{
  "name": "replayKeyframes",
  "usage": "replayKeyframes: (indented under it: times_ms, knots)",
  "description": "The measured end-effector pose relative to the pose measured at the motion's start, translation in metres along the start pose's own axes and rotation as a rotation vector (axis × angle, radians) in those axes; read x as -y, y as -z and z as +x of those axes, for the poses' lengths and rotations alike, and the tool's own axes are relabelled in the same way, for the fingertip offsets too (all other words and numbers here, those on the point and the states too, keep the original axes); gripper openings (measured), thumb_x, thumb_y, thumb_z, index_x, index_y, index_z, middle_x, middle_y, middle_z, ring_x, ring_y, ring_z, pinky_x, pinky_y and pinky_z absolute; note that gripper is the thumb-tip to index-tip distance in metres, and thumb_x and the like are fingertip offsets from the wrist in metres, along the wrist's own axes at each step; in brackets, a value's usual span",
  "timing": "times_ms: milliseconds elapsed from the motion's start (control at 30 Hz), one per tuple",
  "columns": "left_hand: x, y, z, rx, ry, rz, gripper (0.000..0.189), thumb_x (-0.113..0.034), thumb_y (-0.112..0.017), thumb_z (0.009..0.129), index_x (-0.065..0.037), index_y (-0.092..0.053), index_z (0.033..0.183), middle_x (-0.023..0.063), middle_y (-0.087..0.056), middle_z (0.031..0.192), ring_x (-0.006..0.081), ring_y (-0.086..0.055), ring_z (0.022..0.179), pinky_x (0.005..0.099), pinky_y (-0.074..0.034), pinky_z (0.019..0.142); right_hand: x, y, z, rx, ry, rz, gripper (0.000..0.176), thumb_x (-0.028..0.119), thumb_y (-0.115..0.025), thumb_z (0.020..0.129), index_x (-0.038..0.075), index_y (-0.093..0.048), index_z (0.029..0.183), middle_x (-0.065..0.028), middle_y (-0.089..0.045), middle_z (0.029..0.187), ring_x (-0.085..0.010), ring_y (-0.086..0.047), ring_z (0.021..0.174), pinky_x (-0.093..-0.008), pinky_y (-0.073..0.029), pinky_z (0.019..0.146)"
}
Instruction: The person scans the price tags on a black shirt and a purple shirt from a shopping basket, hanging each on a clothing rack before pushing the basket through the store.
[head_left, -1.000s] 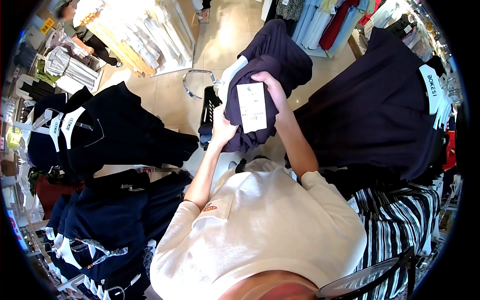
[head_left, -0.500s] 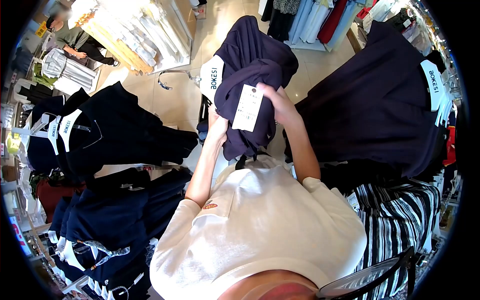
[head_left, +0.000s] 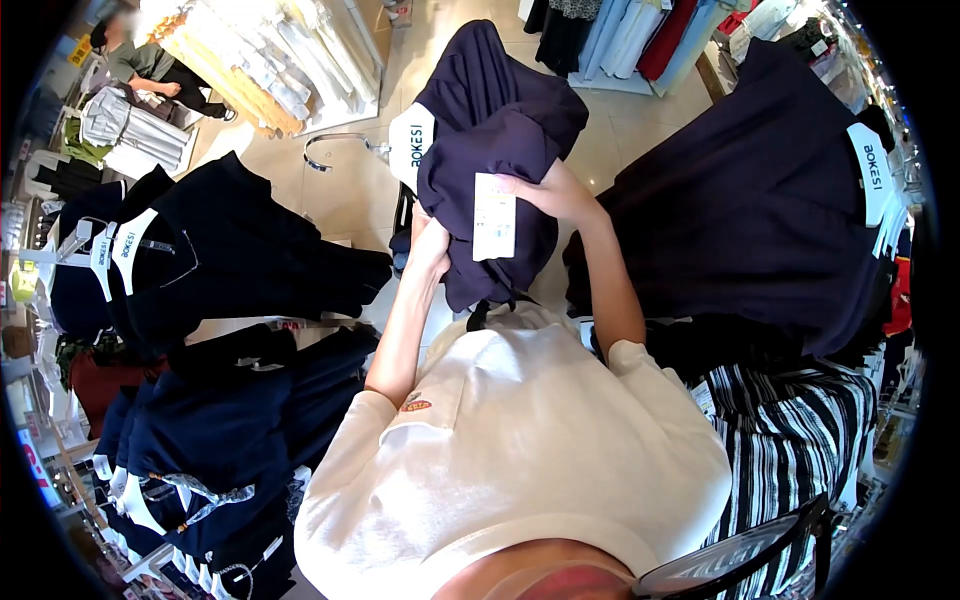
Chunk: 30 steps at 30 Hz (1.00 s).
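Observation:
A dark purple garment (head_left: 490, 140) hangs bunched in front of my chest, still on a white hanger (head_left: 408, 150) lettered BOKESI with a metal hook. My left hand (head_left: 430, 242) grips the garment's left side from below, its fingers partly hidden by the cloth. From the right, my right hand (head_left: 555, 195) pinches the top of a white paper tag (head_left: 494, 225) with the thumb over it; the other fingers are behind cloth. The tag's small print is too blurred to read.
Dark tops on hangers (head_left: 230, 250) hang on a rack at left, above navy garments (head_left: 220, 420). At right hang a long dark purple garment (head_left: 730, 210) and a striped one (head_left: 790, 430). White clothes (head_left: 310, 70) stand ahead; a person (head_left: 150, 75) sits far left.
The garment and hanger have shifted slightly left. Its cloth is folded differently over the top, and the tag has swung from tilted to nearly upright. My right hand stays at the tag.

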<state>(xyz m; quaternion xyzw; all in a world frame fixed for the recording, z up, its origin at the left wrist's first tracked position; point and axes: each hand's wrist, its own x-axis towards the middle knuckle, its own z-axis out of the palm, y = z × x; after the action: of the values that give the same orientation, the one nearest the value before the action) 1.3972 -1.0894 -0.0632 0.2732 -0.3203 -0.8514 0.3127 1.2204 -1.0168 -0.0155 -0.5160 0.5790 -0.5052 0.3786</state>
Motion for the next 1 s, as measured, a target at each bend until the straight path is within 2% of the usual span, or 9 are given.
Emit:
replayKeyframes:
  times_ms: [167,267,333,367,400,467,633,767,1000]
  knots:
    - [0.007,0.012,0.008,-0.011,-0.001,-0.102,0.037,-0.007,-0.059,0.085,0.002,-0.051,0.12,0.0157,-0.062,0.11,0.0234,-0.065,0.094,0.0342,-0.055,0.082,0.001,-0.025,0.001,-0.099,0.073,0.062,0.052,0.015,-0.073,0.078,-0.003,-0.049,0.12,-0.0086,-0.056,0.115,-0.0156,-0.052,0.106,-0.0291,-0.04,0.094]
    - [0.01,0.015,0.011,-0.004,-0.035,-0.099,0.038,-0.006,-0.059,0.086,0.002,-0.048,0.122,0.0163,-0.061,0.112,0.0245,-0.064,0.096,0.0359,-0.054,0.084,-0.005,-0.031,-0.001,-0.193,-0.019,0.14,0.055,0.016,-0.076,0.074,-0.005,-0.049,0.117,-0.0116,-0.055,0.116,-0.0171,-0.052,0.106,-0.0297,-0.04,0.093]
    - [0.01,0.018,0.014,-0.017,-0.013,-0.175,0.041,-0.006,-0.058,0.086,0.0,-0.046,0.124,0.0168,-0.059,0.115,0.0248,-0.063,0.099,0.0362,-0.054,0.085,-0.014,-0.038,-0.002,-0.423,0.129,-0.059,0.068,0.018,-0.079,0.071,-0.008,-0.041,0.121,-0.0155,-0.053,0.113,-0.0214,-0.053,0.105,-0.0321,-0.041,0.092]
    - [0.01,0.02,0.014,-0.039,-0.007,-0.174,0.041,-0.006,-0.058,0.087,0.0,-0.044,0.125,0.0167,-0.057,0.118,0.0252,-0.062,0.102,0.0363,-0.053,0.087,-0.015,-0.044,-0.014,-0.52,-0.03,0.015,0.076,0.009,-0.077,0.072,-0.007,-0.03,0.13,-0.0165,-0.049,0.12,-0.0193,-0.051,0.11,-0.0305,-0.042,0.093]
    - [0.01,0.021,0.015,-0.041,-0.007,-0.175,0.041,-0.006,-0.058,0.087,0.0,-0.044,0.125,0.0167,-0.057,0.118,0.0252,-0.062,0.102,0.0363,-0.053,0.087,-0.015,-0.05,-0.018,-0.518,-0.03,0.015,0.076,0.009,-0.077,0.072,-0.007,-0.03,0.13,-0.0165,-0.049,0.12,-0.0193,-0.051,0.11,-0.0305,-0.042,0.093]
    - [0.011,0.023,0.016,-0.014,-0.023,-0.221,0.04,-0.007,-0.057,0.088,0.0,-0.044,0.126,0.0164,-0.056,0.119,0.0257,-0.061,0.103,0.0365,-0.053,0.087,-0.018,-0.059,-0.024,-0.636,0.085,-0.095,0.089,0.008,-0.077,0.071,-0.005,-0.016,0.135,-0.0202,-0.04,0.128,-0.0222,-0.048,0.114,-0.0318,-0.042,0.095]
    - [0.013,0.022,0.02,-0.036,-0.056,-0.215,0.04,-0.008,-0.054,0.09,0.0,-0.043,0.127,0.0165,-0.054,0.122,0.026,-0.06,0.105,0.0379,-0.053,0.087,0.0,-0.077,-0.034,-0.519,0.091,-0.411,0.116,0.025,-0.087,0.055,-0.008,-0.014,0.138,-0.0271,-0.031,0.135,-0.0348,-0.035,0.126,-0.0399,-0.028,0.106]
    - [0.012,0.026,0.023,0.01,-0.009,-0.26,0.042,-0.014,-0.052,0.092,0.0,-0.041,0.13,0.016,-0.053,0.124,0.0258,-0.058,0.108,0.04,-0.05,0.092,-0.001,-0.065,-0.031,-0.353,0.02,-0.396,0.114,0.025,-0.086,0.057,-0.006,-0.014,0.14,-0.0271,-0.032,0.136,-0.0363,-0.033,0.128,-0.0399,-0.027,0.107]
    - [0.009,0.039,0.03,-0.003,0.018,-0.358,0.042,-0.021,-0.055,0.091,-0.001,-0.045,0.127,0.0149,-0.056,0.121,0.026,-0.059,0.106,0.0406,-0.05,0.09,-0.012,-0.048,-0.023,-0.208,0.134,-0.119,0.102,0.014,-0.079,0.068,-0.002,-0.013,0.143,-0.0197,-0.031,0.14,-0.0255,-0.033,0.13,-0.0354,-0.025,0.108]
